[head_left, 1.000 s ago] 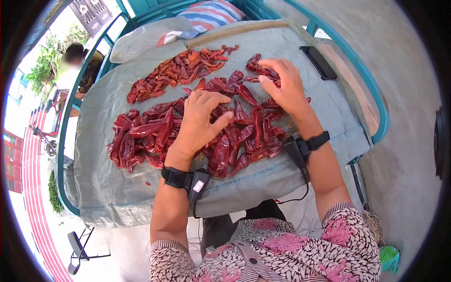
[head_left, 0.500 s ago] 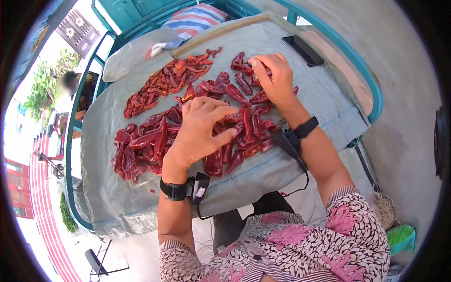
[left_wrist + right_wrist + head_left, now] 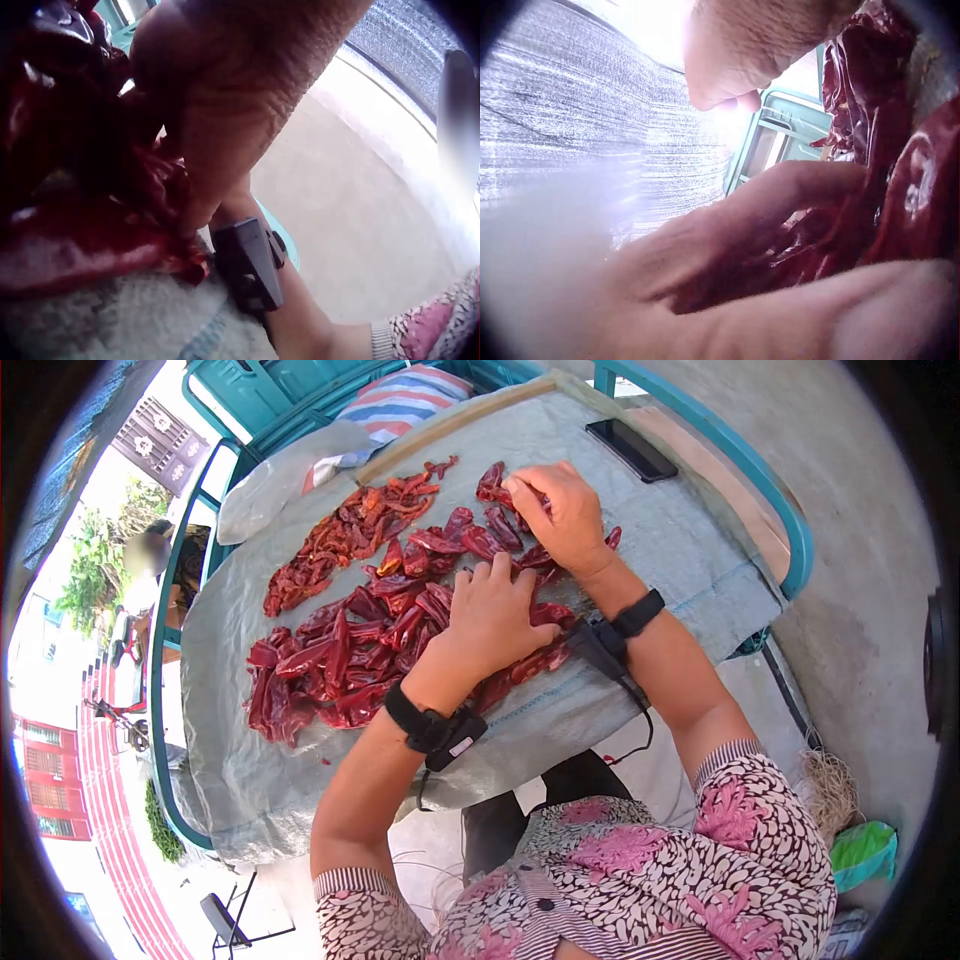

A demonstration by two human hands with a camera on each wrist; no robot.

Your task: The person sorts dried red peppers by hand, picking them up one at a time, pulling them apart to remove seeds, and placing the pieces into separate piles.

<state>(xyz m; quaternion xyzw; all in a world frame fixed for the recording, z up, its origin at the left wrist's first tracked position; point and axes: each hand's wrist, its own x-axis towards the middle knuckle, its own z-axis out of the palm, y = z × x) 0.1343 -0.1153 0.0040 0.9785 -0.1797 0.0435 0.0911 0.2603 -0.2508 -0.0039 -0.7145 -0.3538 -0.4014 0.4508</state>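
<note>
Whole dried red chili peppers [image 3: 340, 660] lie in a wide heap on the grey woven sheet [image 3: 230, 780]. My left hand [image 3: 492, 615] rests over the right part of the heap, fingers spread forward and thumb out to the right. In the left wrist view its thumb reaches down beside a glossy chili pepper [image 3: 97, 247]. My right hand [image 3: 562, 515] is at the far right of the heap, its fingers curled down and thumb and forefinger close together on a few chili peppers [image 3: 492, 482]. Its palm side is hidden in the head view.
A second pile of smaller, shrivelled peppers [image 3: 350, 540] lies behind the heap. A black phone [image 3: 632, 450] sits at the right, inside the teal rail [image 3: 740, 465]. Striped sack [image 3: 410, 405] and clear plastic bag [image 3: 270, 485] are at the back. Another person is beyond the left rail.
My left hand has moved right across the heap, uncovering peppers on its left. The right hand has drawn slightly toward me, thumb and forefinger closing together. The head view has shifted.
</note>
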